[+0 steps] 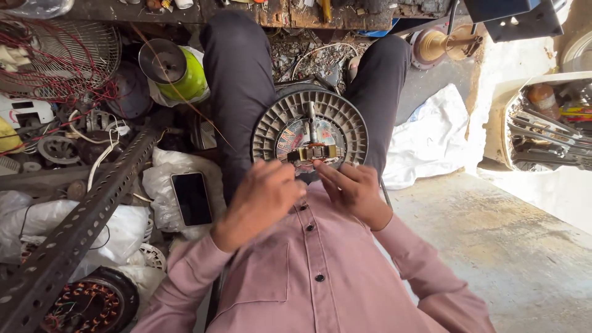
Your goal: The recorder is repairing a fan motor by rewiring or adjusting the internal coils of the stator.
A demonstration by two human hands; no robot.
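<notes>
Seated person in a pink button shirt, looking down at the lap. Round grey ribbed plastic fan-motor housing [309, 132] rests on the dark-trousered thighs, tipped toward the body, a thin metal shaft standing up from its middle. Across its centre sits a small brass-and-copper wound piece [312, 152]. Left hand [262, 197] is at the housing's near-left rim, fingers curled and blurred; whether it pinches anything cannot be told. Right hand [353, 190] is at the near-right rim, fingers half bent, tips touching the wound piece's end, not closed around it. Judged handling: housing stiff, moderately heavy, ribs give sure purchase at the rim; the copper winding looks delicate, best taken by its metal frame, not the wire. A round colourful label rings the housing's hub, partly hidden. Left of the housing: black flat smartphone [192, 198] lying on white crumpled plastic bags; beyond it a lime-green cylinder with a steel lid [173, 71]; a dark perforated steel angle bar [80, 228] runs diagonally. Right of the housing: white cloth sack [430, 139] on the bare concrete floor [505, 246].
</notes>
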